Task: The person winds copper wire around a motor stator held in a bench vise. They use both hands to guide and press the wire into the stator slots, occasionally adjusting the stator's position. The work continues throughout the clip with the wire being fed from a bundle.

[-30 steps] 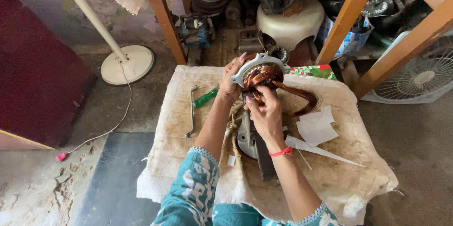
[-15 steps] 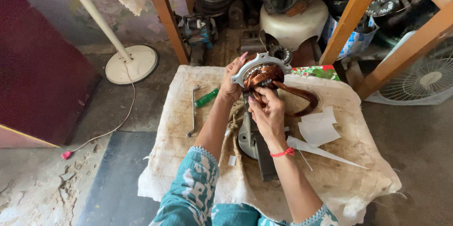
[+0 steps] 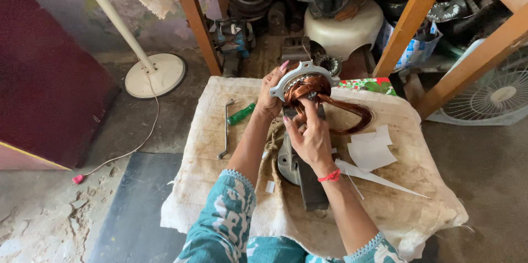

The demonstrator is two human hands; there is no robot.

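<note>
At the far middle of the cloth-covered tabletop [image 3: 220, 153], toward twelve o'clock from the person, a grey metal motor stator [image 3: 304, 79] with copper windings is held up off the surface. The left hand [image 3: 270, 98] closes its grip on the stator's rim at about nine o'clock, fingers curled over the edge, seemingly to keep the ring steady and tilted toward the face so the windings can be seen. The right hand [image 3: 311, 136] comes up from six o'clock with its fingertips pinched together at the copper, apparently on a strand, though what exactly they hold is too small to tell. A loose loop of copper wire [image 3: 352, 117] trails from the stator toward three o'clock and lies on the cloth, probably left slack so it does not pull on the work. Under the wrists sits a round grey motor cover [image 3: 286, 161] with a dark flat bar [image 3: 311, 186] across it. At nine o'clock lie a green-handled screwdriver [image 3: 241, 114] and a bent metal rod [image 3: 224, 131], within easy reach; at three to four o'clock are cut pieces of white paper [image 3: 371, 150]. A pedestal fan base [image 3: 155, 75] stands on the floor at ten o'clock.
</note>
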